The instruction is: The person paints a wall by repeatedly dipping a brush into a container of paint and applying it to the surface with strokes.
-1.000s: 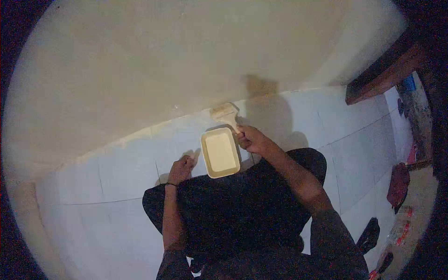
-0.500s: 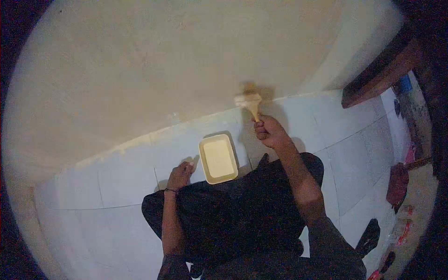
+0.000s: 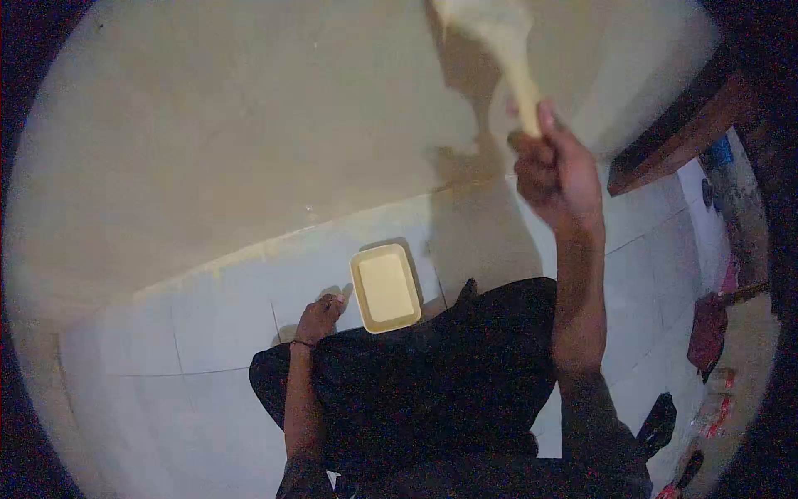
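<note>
My right hand (image 3: 561, 173) grips the brush (image 3: 517, 66) before the far wall (image 3: 224, 125); I cannot tell whether my left hand (image 3: 320, 317), left of the tray (image 3: 362, 291), holds anything.

The right hand (image 3: 559, 170) grips a wide brush (image 3: 503, 35) by its handle (image 3: 523, 87), up in front of the wall (image 3: 249, 108); a cream tray (image 3: 396, 325) sits on the tiled floor (image 3: 224, 328) near its wall-side edge, the left hand (image 3: 321, 317) loosely curled beside the tray

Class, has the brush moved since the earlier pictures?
Yes, up and to the right in view: the brush, first near the line where wall meets floor, now shows well above it.
</note>
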`<control>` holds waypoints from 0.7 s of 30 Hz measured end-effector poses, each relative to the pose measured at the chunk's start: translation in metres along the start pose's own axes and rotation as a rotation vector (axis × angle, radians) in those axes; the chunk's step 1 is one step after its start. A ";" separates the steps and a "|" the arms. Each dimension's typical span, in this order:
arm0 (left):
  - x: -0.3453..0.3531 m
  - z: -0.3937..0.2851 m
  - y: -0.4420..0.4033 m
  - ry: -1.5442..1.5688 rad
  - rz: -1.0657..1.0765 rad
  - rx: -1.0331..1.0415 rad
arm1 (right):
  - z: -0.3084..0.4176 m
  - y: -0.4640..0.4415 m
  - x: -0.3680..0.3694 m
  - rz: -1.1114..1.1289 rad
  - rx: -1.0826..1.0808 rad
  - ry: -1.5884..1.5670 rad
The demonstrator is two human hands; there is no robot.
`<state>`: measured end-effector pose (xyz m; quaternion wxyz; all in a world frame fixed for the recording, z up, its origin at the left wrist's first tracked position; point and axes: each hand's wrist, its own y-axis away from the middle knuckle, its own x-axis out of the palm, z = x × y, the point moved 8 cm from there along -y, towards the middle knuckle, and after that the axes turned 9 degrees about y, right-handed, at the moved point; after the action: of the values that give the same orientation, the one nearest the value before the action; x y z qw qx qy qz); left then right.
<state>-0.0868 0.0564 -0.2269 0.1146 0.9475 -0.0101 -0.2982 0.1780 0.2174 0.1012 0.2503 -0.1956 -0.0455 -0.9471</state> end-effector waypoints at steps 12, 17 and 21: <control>0.007 0.023 -0.001 -0.146 -0.062 0.182 | -0.004 -0.069 -0.015 0.202 -0.104 -0.002; -0.002 -0.004 0.002 -0.032 -0.025 -0.014 | -0.105 -0.068 -0.063 0.029 0.055 0.009; 0.001 0.010 0.004 -0.068 -0.056 0.132 | -0.130 -0.053 -0.065 0.094 0.170 -0.051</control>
<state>-0.0917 0.0507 -0.2343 0.0430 0.9422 -0.0074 -0.3322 0.1584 0.2692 -0.0426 0.3089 -0.1996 -0.1226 -0.9218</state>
